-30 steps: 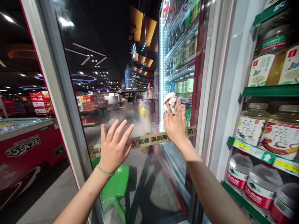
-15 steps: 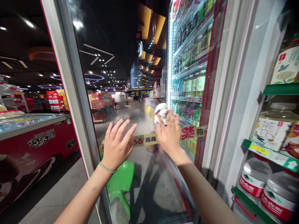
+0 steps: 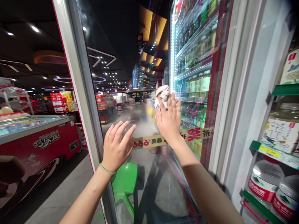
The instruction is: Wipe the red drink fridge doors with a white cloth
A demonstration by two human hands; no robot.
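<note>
My right hand point(image 3: 170, 119) presses a crumpled white cloth point(image 3: 162, 92) to the pane of a glass door point(image 3: 156, 174). Its fingers lie over the cloth's right side. My left hand point(image 3: 116, 146), with a thin band at the wrist, is held up at the left part of the pane with fingers spread and nothing in it. Whether its fingertips touch the glass, I cannot tell. A yellowish sticker strip point(image 3: 161, 141) with mirrored lettering crosses the pane below the cloth. Hazy smears show on the glass between my hands.
The door's metal frame point(image 3: 78, 84) runs down the left. Behind the glass stand a green plastic chair point(image 3: 126, 177) and a lit drinks cooler or its reflection. Shelves with bottles point(image 3: 266, 179) are close on the right. A red chest freezer point(image 3: 42, 155) stands at left.
My right hand has slid upward on the glass with the cloth. My left hand has stayed almost where it was; the view has shifted slightly, moving the door frame and shelves rightward.
</note>
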